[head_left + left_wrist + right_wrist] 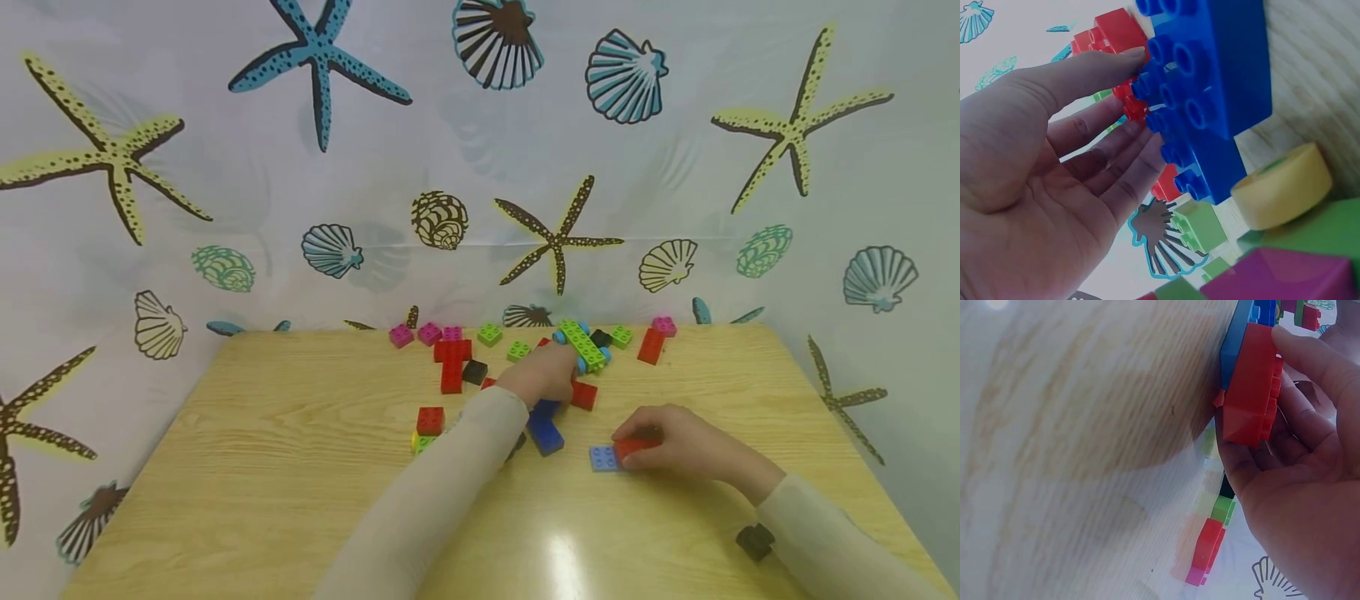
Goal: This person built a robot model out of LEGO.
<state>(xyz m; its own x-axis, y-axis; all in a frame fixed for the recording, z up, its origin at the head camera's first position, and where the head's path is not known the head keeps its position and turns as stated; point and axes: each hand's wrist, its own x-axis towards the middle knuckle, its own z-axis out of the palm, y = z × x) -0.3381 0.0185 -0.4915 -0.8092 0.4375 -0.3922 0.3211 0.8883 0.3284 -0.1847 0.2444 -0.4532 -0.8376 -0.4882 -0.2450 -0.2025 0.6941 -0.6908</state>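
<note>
The fingers of the right hand (675, 442) hide part of the red brick (636, 450) that they pinch. In the right wrist view the thumb lies along its far end and the other fingers pass behind it, their tips mostly out of sight. The red brick sits at the fingertips, on the side towards the left hand (547, 375). Just beyond it on that same side is a light blue brick (603, 458); the two touch, but whether they are locked together cannot be told.

The left hand reaches into the pile, thumb and fingers apart in the left wrist view, their tips near red bricks and the studs of dark blue bricks (1210, 81). Those bricks cover some fingertips, so whether the hand grips anything cannot be told. A green wheeled base (582, 344) lies just beyond this hand, and a loose red piece (585, 395) beside it on the right-hand side. Below the left hand in its wrist view, a magenta brick (1285, 275) is cut off by the frame edge. The left sleeve (442, 483) partly covers a green piece (423, 445), and a black piece (753, 542) lies right beside the right sleeve (832, 533).
</note>
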